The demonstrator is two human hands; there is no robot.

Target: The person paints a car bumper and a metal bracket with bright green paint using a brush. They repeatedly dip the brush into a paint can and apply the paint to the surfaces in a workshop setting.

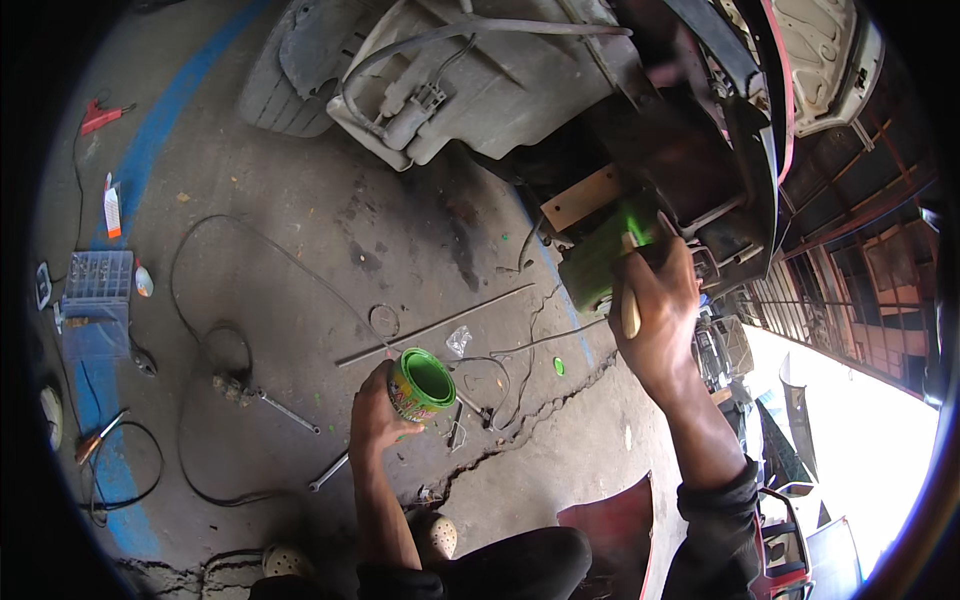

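"Near the middle of the scene, what does the left hand (376, 412) hold?"

"It holds a paint can (424, 384), which has green paint inside. The fingers are curved around the side of the can, and its mouth faces upward, a little tilted."

"And the right hand (657, 312), is it spread?"

"No, it is pinching the pale handle of a paintbrush (630, 310) between the thumb and the fingers. This hand is farther and more to the right than the can."

"Where does the brush end point?"

"It points to the far side, over a flat green piece (590, 262), next to the dark vehicle bodywork (752, 135). The tip is blurred, therefore I cannot tell if it touches the green surface."

"What is around this piece?"

"Just beyond it there is a tan bar (582, 197) with holes. Farther to the left is a grey plastic tank (520, 95) with a small pump (413, 115) on it."

"And on the floor?"

"A long thin rod (437, 325) lies a little farther than the can. To the left of the left hand lies a wrench (290, 412). At the far left, a clear compartment box (98, 275) lies by a blue painted line (165, 130), and a screwdriver (100, 437) lies nearer."
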